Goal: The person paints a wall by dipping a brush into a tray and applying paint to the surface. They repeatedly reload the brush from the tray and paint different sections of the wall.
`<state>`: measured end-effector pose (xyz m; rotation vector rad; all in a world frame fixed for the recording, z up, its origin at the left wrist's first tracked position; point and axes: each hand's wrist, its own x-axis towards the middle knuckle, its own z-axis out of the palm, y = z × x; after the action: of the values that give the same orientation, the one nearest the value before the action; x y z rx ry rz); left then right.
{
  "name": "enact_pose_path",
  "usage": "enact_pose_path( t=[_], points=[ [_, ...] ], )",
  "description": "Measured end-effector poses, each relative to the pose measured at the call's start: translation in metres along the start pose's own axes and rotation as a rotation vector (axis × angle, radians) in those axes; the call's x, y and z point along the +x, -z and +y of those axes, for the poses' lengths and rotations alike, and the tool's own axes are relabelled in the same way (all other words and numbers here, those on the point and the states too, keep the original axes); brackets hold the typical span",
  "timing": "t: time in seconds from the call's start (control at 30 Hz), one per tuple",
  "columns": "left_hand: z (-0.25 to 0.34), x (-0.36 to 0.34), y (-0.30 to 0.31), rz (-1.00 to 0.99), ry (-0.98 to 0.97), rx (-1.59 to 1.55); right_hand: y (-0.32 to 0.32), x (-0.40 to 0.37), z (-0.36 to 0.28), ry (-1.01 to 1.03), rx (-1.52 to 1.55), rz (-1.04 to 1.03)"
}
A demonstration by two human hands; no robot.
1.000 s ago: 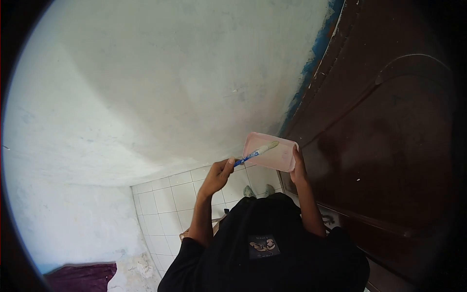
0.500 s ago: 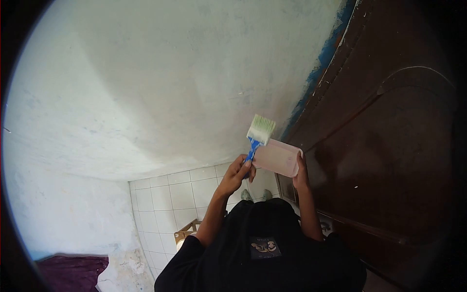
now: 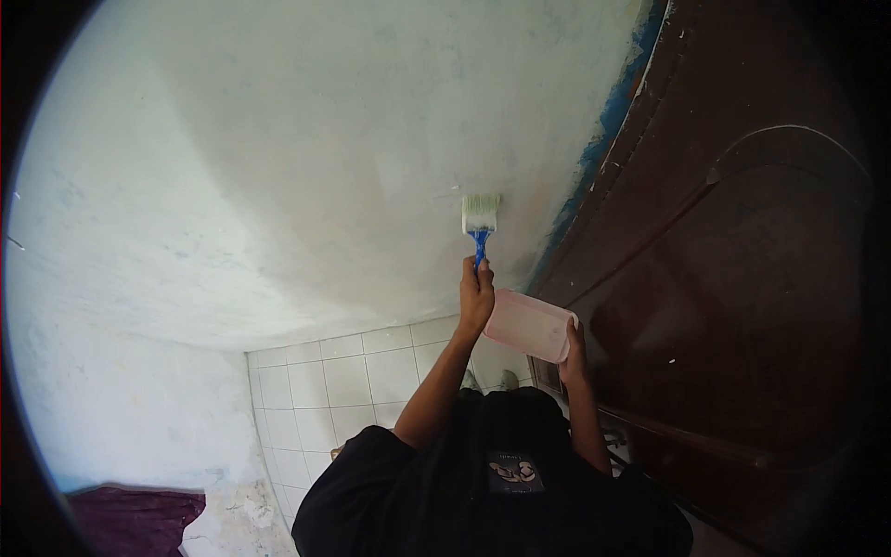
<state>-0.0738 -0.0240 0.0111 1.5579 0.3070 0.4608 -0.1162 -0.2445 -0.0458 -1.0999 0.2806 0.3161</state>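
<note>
Fingers wrapped round its blue handle, my left hand [image 3: 477,295] holds a flat paintbrush [image 3: 480,216]. The wide bristles are pale and point up at the whitish wall [image 3: 316,158], overlapping it in this view. Lower and to the right, my right hand [image 3: 574,354] grips the outer end of a shallow pinkish plastic container [image 3: 526,327]. Its thumb lies over the rim, and the other fingers are hidden beneath. Inside the container the bottom looks pale. The near corner of the container sits right beside my left wrist.
A dark brown glossy wooden panel [image 3: 742,278] rises close on the right, with a rough blue painted strip [image 3: 605,139] along its edge. White floor tiles [image 3: 348,379] lie below, where a foot [image 3: 508,379] shows. Purple cloth [image 3: 135,520] hangs at lower left.
My left hand has moved up and away with the paintbrush, whose bristles now reach higher on the wall and point straight up. The container in my right hand has dropped slightly lower in view.
</note>
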Motion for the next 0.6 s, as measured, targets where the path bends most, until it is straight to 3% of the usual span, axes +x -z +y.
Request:
enact_pose_path(
  t=[0.13, 0.2, 0.33, 0.47, 0.6],
  points=[
    [-0.026, -0.018, 0.001, 0.026, 0.118, -0.013, 0.001, -0.004, -0.001, -0.003, -0.017, 0.026],
    [-0.026, -0.026, 0.005, -0.029, 0.281, -0.167, 0.004, -0.004, 0.001, -0.008, -0.052, 0.041],
    [-0.023, -0.03, 0.013, -0.042, 0.271, -0.086, 0.016, 0.002, 0.01, 0.011, -0.077, 0.025],
    [-0.021, -0.033, 0.02, -0.052, 0.379, -0.071, 0.015, 0.001, 0.017, 0.009, -0.052, -0.002],
    [0.015, -0.026, 0.013, -0.029, 0.43, -0.13, 0.011, -0.003, 0.017, -0.022, -0.099, -0.019]
  ],
)
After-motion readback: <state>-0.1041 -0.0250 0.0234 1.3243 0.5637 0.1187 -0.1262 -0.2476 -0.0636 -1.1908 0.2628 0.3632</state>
